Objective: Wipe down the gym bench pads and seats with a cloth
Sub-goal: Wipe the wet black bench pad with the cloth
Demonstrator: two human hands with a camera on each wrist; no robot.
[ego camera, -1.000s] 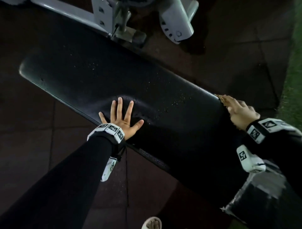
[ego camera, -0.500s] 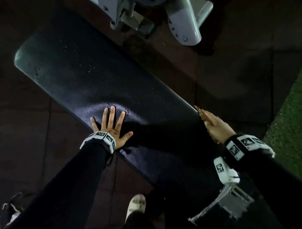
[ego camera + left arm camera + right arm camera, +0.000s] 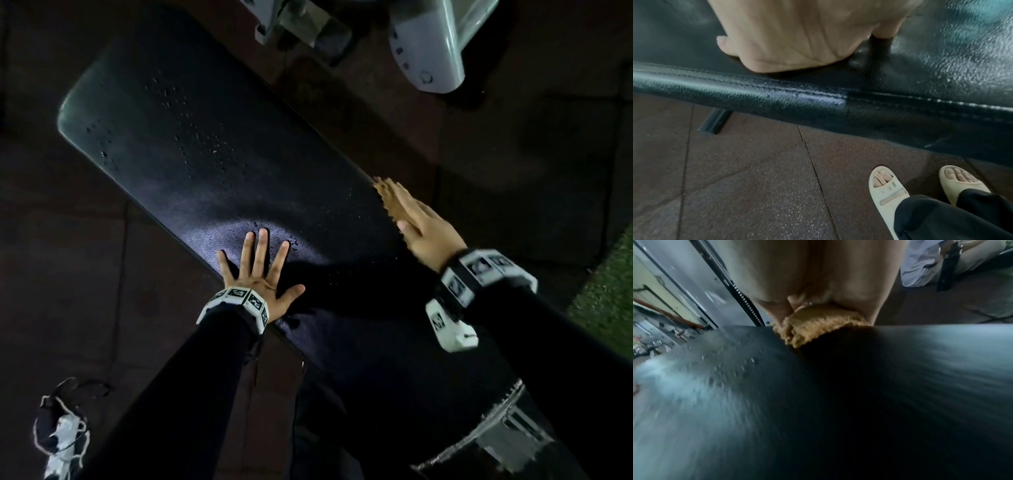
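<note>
Dark rubber floor tiles are lying under a long black pad that is running diagonally through the head view, with grey machine parts beyond its far end. The left hand is resting flat near the pad's closer edge, fingers straight and spread, apparently bracing the person. The right hand is pressing a tan cloth against the pad's far edge, fingers extended and laid close together over it; the right wrist view is showing the cloth bunched under the palm, and whether the thumb is pinching it cannot be told. Droplets are sitting on the pad's upper stretch, well apart from the cloth, so the wiping looks midway, with the far half not yet done. Next, the right hand probably needs to be carrying the cloth up toward those droplets, holding even pressure across the pad's width.
</note>
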